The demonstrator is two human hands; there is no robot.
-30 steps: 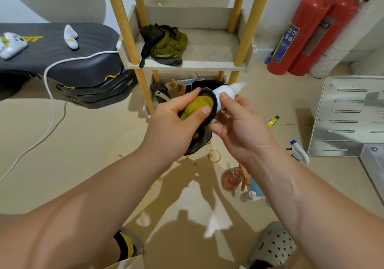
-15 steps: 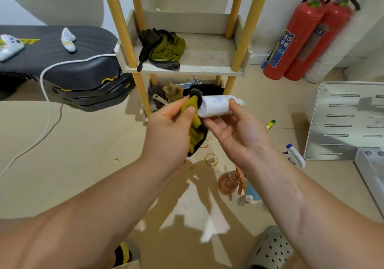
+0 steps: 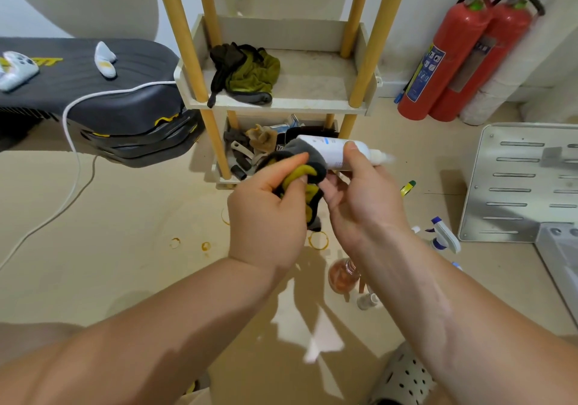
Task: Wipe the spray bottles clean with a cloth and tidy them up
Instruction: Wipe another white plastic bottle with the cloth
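Both forearms reach in from the bottom edge and meet mid-view. The left hand [image 3: 266, 217] is knuckles-up, its fingers [image 3: 294, 159] bunched around a grey-and-yellow cloth [image 3: 301, 171] that is wrapped over the base end of a white spray bottle [image 3: 328, 151]. The right hand [image 3: 366, 204] grasps that bottle around its middle, thumb on top and the other fingers beneath. It holds the bottle roughly level above the floor, the capped nozzle pointing to 3 o'clock. Close in at 5 o'clock is a perforated basket [image 3: 403, 376]. On the floor beside the right wrist are an amber bottle [image 3: 342, 274] and a small white bottle [image 3: 367, 300], partly hidden by the forearm. A blue-and-white trigger sprayer [image 3: 444, 235] lies at 4 o'clock, near a slotted metal plate [image 3: 516, 182]. At 12 o'clock a wooden-posted shelf [image 3: 281, 104] carries a second cloth [image 3: 247, 73], and two red fire extinguishers [image 3: 438, 60] lean at 2 o'clock.
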